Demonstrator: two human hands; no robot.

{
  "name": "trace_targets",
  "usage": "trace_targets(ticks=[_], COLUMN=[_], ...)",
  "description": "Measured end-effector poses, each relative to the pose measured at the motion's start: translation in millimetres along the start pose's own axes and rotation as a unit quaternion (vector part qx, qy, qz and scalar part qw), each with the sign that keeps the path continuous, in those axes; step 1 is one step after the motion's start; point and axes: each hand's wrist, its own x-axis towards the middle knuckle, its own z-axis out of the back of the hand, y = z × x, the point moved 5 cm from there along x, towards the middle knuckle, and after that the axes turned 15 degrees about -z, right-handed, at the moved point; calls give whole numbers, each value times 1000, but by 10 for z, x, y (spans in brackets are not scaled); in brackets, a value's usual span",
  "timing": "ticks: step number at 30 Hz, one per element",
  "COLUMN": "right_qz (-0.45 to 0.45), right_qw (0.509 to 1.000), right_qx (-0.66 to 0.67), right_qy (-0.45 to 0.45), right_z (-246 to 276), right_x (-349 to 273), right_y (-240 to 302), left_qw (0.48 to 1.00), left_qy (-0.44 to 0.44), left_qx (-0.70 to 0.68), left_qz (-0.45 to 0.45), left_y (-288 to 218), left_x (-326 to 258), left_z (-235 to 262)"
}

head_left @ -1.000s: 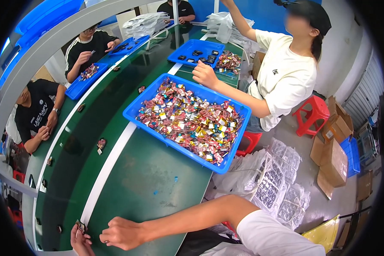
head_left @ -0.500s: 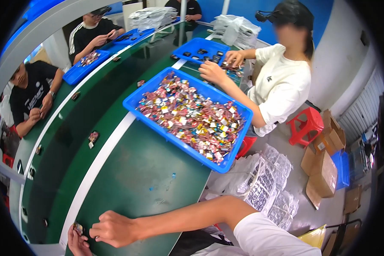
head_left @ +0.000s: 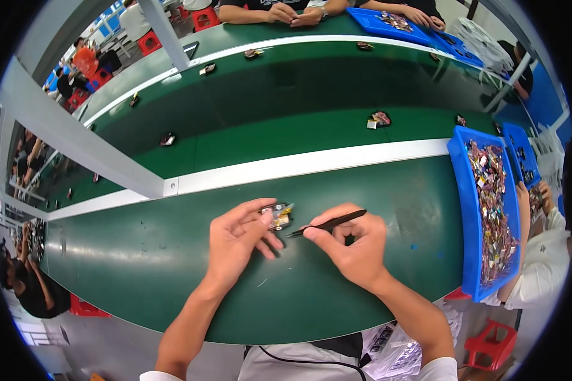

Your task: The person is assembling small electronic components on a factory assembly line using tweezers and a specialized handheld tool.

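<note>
Between its thumb and fingers, my left hand (head_left: 232, 238) holds a small electronic assembly (head_left: 277, 216) with a black casing and yellow, silver and reddish parts. My right hand (head_left: 361, 251) is closed around dark tweezers (head_left: 340, 220). Their pointed tips reach left, just below and right of the assembly, and appear apart from it. Both hands are above the green worktop (head_left: 140, 254), near the middle of the view.
A blue tray (head_left: 472, 279) heaped with small wired parts stands to my right, near a co-worker's arm. Beyond the white rail (head_left: 311, 160), a green conveyor (head_left: 267, 136) carries scattered assemblies. A grey post (head_left: 89, 136) rises at left. Co-workers sit across the conveyor.
The view has swung left, so the blue tray now appears at the right and my hands in the middle. The tweezers in my right hand now show clearly.
</note>
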Motion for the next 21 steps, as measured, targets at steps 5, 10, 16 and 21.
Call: trace_targets(ticks=[5, 10, 16, 21], right_qz=[-32, -45, -61, -33], right_qw=[999, 997, 996, 999], right_qx=[34, 54, 66, 34], right_qy=[15, 26, 25, 9], right_z=[22, 44, 26, 10], right_x=[32, 46, 41, 34], right_y=[17, 11, -10, 13], left_qw=[1000, 999, 999, 1000], left_qy=[4, 10, 7, 7], left_qx=[-27, -38, -42, -26], left_qz=[-5, -10, -12, -14], left_y=[20, 15, 30, 43], left_x=[-40, -50, -60, -73], left_z=[-41, -85, -104, -118])
